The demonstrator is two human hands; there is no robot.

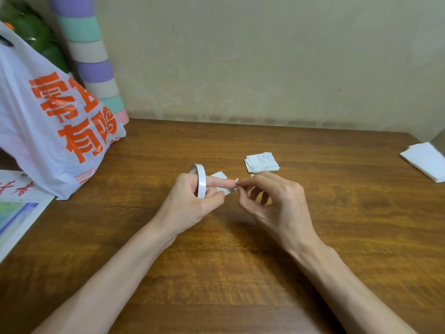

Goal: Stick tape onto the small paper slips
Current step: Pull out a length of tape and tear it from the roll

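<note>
A thin white tape roll [200, 180] hangs round the forefinger of my left hand [192, 203], above the middle of the wooden table [216, 273]. That hand also pinches a small white paper slip [220, 177] between thumb and fingers. My right hand [272, 201] pinches a tiny white bit of tape [236, 181] at the tip of the left forefinger. A small stack of printed paper slips [262, 162] lies on the table just beyond my right hand.
A white plastic bag with orange characters [48, 121] stands at the left, with striped rolls [91, 56] behind it. Printed sheets [16, 208] lie at the left edge. Folded white paper [426, 160] sits at the far right edge. A wall closes off the back.
</note>
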